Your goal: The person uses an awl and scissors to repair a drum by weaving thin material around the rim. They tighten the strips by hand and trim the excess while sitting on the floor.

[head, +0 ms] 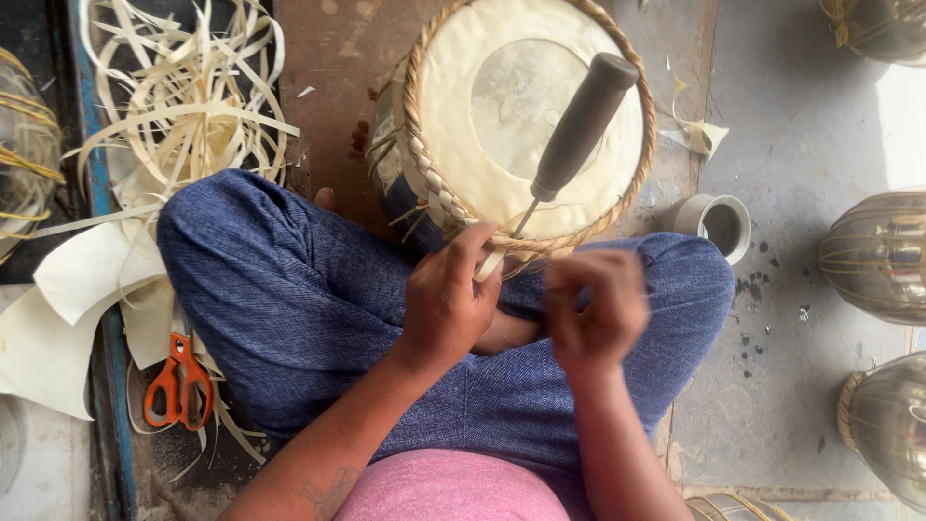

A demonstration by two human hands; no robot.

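Drum (526,106) rim braid looking mostly laced already, awl (577,130) sticking in near edge. Left hand (446,299) fingers pinching strip (492,262); right hand (596,309) blurring, grip unclear.

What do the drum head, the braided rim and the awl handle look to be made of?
Drum head: likely hide, matte cream with a greyer round centre patch. Braided rim: pale flat strips plaited together, probably rawhide or cane; the look leaves it open. Awl handle: dark grey, smooth and dull, plastic or rubber, on a thin metal shaft. Left hand pinches a strip at the rim.
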